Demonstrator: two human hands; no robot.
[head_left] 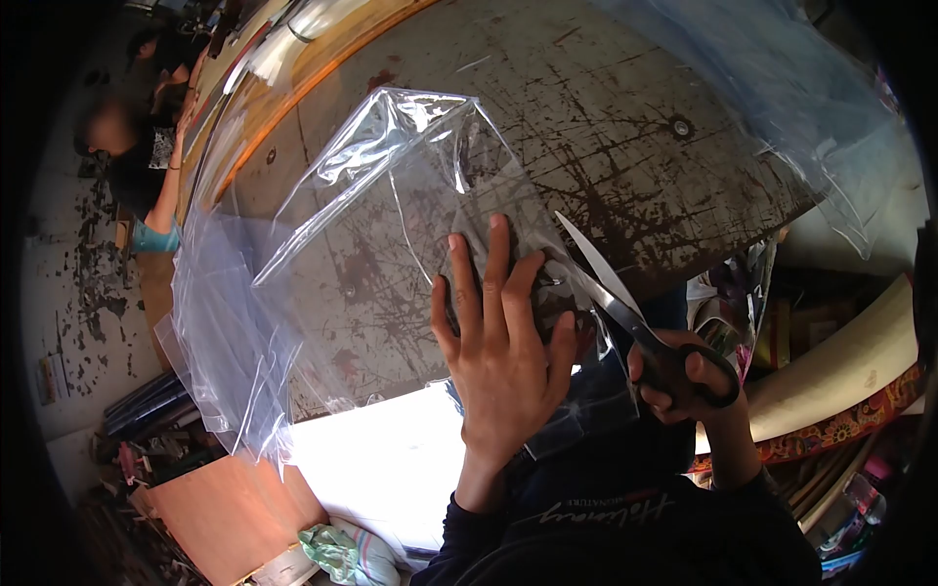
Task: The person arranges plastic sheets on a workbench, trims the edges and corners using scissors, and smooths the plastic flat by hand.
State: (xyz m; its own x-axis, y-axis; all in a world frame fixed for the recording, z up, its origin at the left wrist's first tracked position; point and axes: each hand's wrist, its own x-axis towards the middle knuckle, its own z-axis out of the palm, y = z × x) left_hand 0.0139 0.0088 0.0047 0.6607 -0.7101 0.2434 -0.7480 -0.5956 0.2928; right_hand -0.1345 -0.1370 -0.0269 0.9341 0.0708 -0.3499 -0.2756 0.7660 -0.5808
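My left hand [503, 366] lies flat with fingers spread on a clear plastic sheet [405, 137], pressing it against the scratched worktable [625, 146]. Scissors [630, 317] with black handles are held in my right hand [721, 415], fingers through the loops. Their blades are parted and point up and left, beside the left hand's thumb and index finger. The lower blade lies at the sheet's right edge, but whether it touches the plastic I cannot tell. Creased and shiny, the sheet folds at its far end, and a strip hangs over the table's near edge.
More clear plastic [234, 332] drapes over the table's left side, and bluish plastic [782, 88] covers its far right corner. A cream roll [840, 361] stands at the right. Another person [137, 166] is at the far left. An orange-brown board [230, 513] sits below left.
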